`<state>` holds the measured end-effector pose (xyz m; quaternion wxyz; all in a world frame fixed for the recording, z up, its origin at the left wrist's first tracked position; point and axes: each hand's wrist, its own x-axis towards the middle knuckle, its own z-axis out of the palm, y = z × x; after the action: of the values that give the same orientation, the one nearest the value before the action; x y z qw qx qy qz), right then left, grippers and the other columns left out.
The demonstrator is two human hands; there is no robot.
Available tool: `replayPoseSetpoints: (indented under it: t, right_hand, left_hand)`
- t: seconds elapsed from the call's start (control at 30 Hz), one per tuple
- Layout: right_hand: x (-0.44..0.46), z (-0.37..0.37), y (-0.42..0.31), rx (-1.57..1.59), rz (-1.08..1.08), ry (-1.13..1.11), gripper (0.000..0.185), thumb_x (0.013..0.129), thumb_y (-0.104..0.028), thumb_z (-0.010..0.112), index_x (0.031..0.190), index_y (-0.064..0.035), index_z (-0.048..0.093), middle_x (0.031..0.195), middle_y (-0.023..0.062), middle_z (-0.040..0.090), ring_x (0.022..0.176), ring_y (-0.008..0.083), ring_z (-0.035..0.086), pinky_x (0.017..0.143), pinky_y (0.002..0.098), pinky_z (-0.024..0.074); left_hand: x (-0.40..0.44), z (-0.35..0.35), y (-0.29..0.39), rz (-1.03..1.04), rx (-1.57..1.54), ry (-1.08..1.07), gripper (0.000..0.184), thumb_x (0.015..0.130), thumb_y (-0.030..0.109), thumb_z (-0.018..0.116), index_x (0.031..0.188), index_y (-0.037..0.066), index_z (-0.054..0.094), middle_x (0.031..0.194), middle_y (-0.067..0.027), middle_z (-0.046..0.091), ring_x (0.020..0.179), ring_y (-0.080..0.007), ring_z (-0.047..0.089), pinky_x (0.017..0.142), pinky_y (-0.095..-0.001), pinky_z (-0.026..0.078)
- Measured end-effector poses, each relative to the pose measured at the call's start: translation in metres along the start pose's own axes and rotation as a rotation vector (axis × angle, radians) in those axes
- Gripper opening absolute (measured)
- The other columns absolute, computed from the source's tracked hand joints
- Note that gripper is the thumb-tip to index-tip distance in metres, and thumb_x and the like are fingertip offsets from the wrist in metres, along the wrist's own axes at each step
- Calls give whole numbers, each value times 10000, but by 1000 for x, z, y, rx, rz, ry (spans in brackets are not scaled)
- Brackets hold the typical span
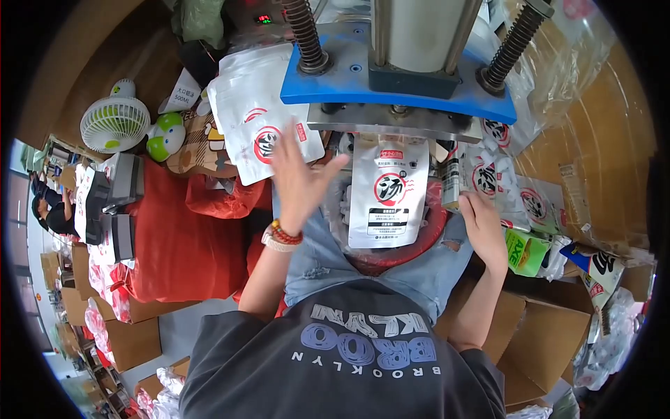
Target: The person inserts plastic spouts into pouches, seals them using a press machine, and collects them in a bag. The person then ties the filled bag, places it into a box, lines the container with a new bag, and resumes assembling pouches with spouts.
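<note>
A white pouch with red and black print hangs below the metal bar of a press with a blue plate. Left of it, my left hand is raised with its fingers spread and nothing in it, in front of a stack of similar pouches. On the right, my right hand is beside the edge of a box-like piece near more printed pouches; whether its fingers grip anything is unclear. Under the hanging pouch, a red basin sits between my legs.
At the left are a small fan, a red cloth-covered seat and a distant person. Open cardboard boxes stand at the lower right. Two springs flank the press; clear plastic film hangs at the upper right.
</note>
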<state>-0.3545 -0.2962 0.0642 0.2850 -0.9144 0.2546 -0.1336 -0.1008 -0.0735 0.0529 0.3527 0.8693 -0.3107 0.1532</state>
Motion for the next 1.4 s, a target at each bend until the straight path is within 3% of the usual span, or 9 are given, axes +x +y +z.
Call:
replayPoseSetpoints:
  t: [0.1, 0.23, 0.3, 0.4, 0.7, 0.83, 1.0, 1.3, 1.4]
  right_hand:
    - [-15, -7, -9, 192, 44, 38, 197, 986, -164, 538, 1060, 5, 605, 936, 120, 627, 847, 270, 606, 798, 317, 464]
    - [-23, -18, -25, 555, 208, 233, 249, 951, -178, 612, 1140, -15, 606, 1134, 116, 628, 1006, 166, 588, 883, 275, 446]
    - [-26, -28, -68, 543, -320, 440, 280, 932, -225, 652, 1092, 4, 628, 1105, 136, 612, 1009, 199, 574, 874, 298, 448]
    - [-39, -27, -111, 391, -355, 519, 347, 791, -267, 779, 1002, -7, 689, 970, 81, 595, 898, 214, 545, 810, 326, 430]
    - [-51, -32, -144, 282, -812, 339, 351, 594, -391, 813, 873, -182, 767, 858, -71, 608, 735, 170, 468, 688, 345, 352]
    - [-21, -4, -116, 97, -494, 305, 499, 716, -313, 806, 1129, -58, 691, 1065, 68, 634, 960, 266, 543, 848, 389, 403]
    - [-14, -23, -73, 157, -146, 454, 498, 886, -221, 685, 1323, -30, 541, 1330, 162, 539, 1234, 321, 505, 1042, 399, 384]
    - [52, 23, 21, -286, 149, 201, 255, 886, -94, 605, 1127, -12, 588, 1176, 176, 588, 1075, 414, 569, 902, 449, 458]
    - [44, 24, 28, -135, 83, 257, 271, 860, -21, 596, 1129, -35, 573, 1165, 176, 585, 1013, 393, 592, 844, 426, 476]
  left_hand:
    - [-22, 17, -65, 63, 477, -203, 1094, 678, 517, 813, 1506, 61, 262, 1538, -147, 331, 1448, -356, 253, 1069, -692, 198]
    - [-37, -17, -81, -41, 124, -85, 252, 780, 41, 691, 1017, 102, 751, 925, -131, 725, 823, -232, 718, 694, -289, 553]
    - [-33, -45, -51, -137, -93, -95, 310, 778, -56, 624, 1029, 83, 744, 953, -160, 716, 840, -247, 717, 718, -310, 552]
    - [-49, -71, -14, 41, -198, 24, 380, 684, -137, 617, 985, 53, 750, 964, -116, 734, 913, -245, 714, 774, -314, 555]
    - [-50, -128, 74, 683, -380, -272, 284, 712, 104, 737, 991, 46, 742, 984, -66, 735, 896, -219, 725, 688, -308, 580]
    - [-68, -48, 52, 112, -583, -660, 177, 884, 171, 708, 1014, 58, 747, 808, -74, 738, 671, -172, 701, 589, -264, 512]
    - [-45, 12, 53, -692, -1226, -664, 259, 913, 177, 699, 1030, -54, 704, 913, -82, 723, 804, -122, 675, 701, -268, 532]
    - [-7, 32, 40, -778, -1205, -745, 286, 899, 164, 714, 1098, -35, 661, 1027, -71, 700, 874, -130, 662, 782, -274, 523]
    - [0, 7, 18, -293, -408, -317, 829, 768, 438, 803, 1367, -24, 465, 1259, -188, 600, 1060, -249, 613, 876, -382, 480]
